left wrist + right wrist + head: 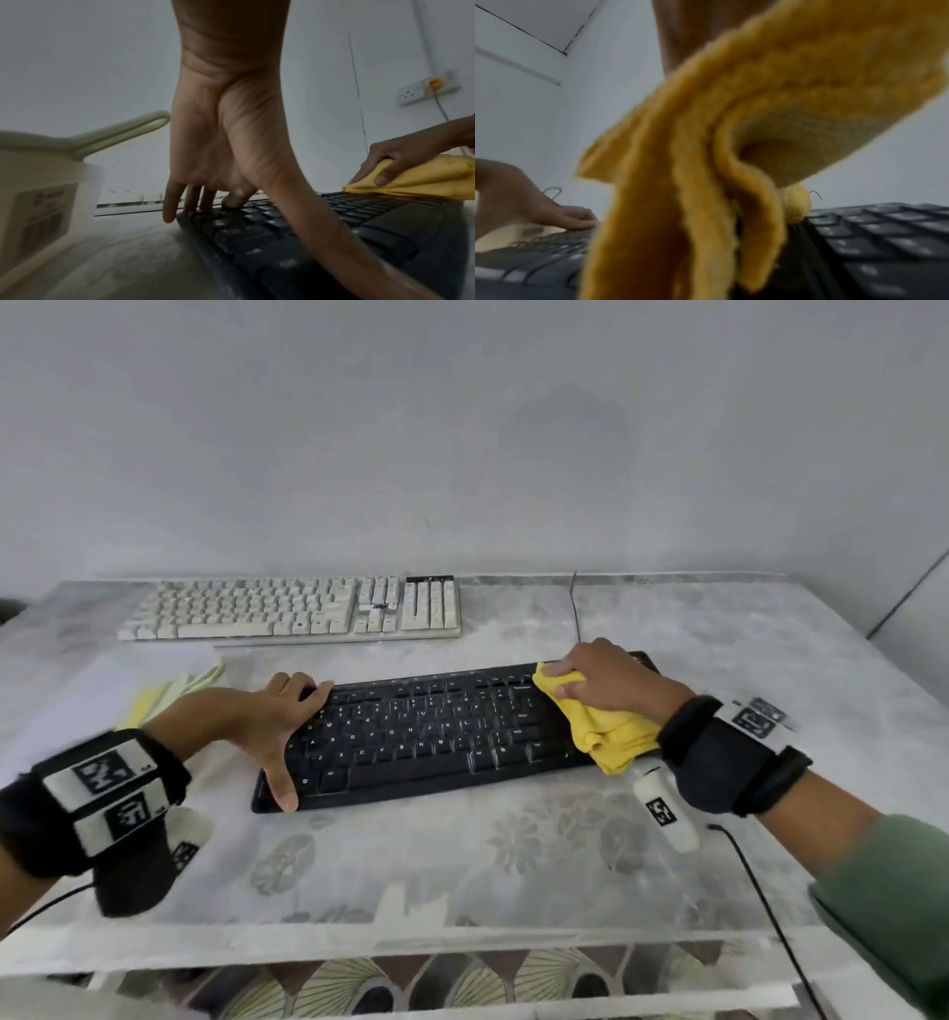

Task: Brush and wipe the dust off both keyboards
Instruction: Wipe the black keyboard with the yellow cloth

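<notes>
The desk (513, 865) had a pale grey cover with a faded flower pattern, and it stood against a plain grey wall (462, 428). In the left wrist view a white power strip (426, 88) with a yellow plug hung on that wall, beyond the right hand.

The black keyboard (421, 737) lay on the desk, slightly turned. The left hand (277, 721) rested on its left end: the fingers (190, 201) were stretched out and touched the top left keys, and the thumb lay down along the near left corner. The hand grasped nothing.

The right hand (606, 680) pressed a folded yellow cloth (606, 731) on the right end of the black keyboard. Its fingers (383, 178) were curled around the cloth, and the loose part of the cloth hung back under the wrist.

The white keyboard (292, 608) lay beyond the fingers of the left hand, near the wall, well apart from the black one. A thin black cable (576, 608) ran from the wall toward the fingers of the right hand.

To the left of the left fingers stood a pale container (38, 203) with a label; its content was not visible. A pale green looped handle (123, 130) showed behind it.
</notes>
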### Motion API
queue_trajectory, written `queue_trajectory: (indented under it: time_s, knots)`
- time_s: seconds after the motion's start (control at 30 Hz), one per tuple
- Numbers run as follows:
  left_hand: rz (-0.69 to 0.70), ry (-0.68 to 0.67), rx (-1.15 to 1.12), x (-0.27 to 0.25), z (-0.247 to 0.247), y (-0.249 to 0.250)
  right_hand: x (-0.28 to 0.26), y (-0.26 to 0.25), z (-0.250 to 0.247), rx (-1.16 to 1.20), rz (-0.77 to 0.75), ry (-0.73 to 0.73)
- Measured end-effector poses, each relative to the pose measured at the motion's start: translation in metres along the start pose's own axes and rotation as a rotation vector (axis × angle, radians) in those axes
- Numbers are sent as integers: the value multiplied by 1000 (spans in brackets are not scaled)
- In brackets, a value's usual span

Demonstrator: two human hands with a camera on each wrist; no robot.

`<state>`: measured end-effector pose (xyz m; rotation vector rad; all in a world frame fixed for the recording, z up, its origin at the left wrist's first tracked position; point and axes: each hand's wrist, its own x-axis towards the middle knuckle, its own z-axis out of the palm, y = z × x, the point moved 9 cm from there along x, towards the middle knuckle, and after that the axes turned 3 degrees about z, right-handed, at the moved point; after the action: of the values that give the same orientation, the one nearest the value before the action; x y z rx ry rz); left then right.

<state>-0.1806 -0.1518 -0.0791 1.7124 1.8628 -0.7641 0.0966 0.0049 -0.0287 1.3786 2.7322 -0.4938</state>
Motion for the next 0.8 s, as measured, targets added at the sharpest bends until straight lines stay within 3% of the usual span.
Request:
queue_trajectory:
  time_s: [0.23,0.4,0.5,0.63,0.8]
  knots:
    - [86,-42,-37,0,2,3,-22,0,-3,0,-119,-249]
    - [97,-31,-71,-4,2,5,6,2,-24,34,-102,-39]
    - [98,-11,-104,-8,2,9,11,3,2,-47,-108,-139]
    - [108,15,-181,-10,2,10,-5,4,5,-16,-225,-224]
    - [97,68,-292,-16,6,9,-26,-1,3,-35,-371,-496]
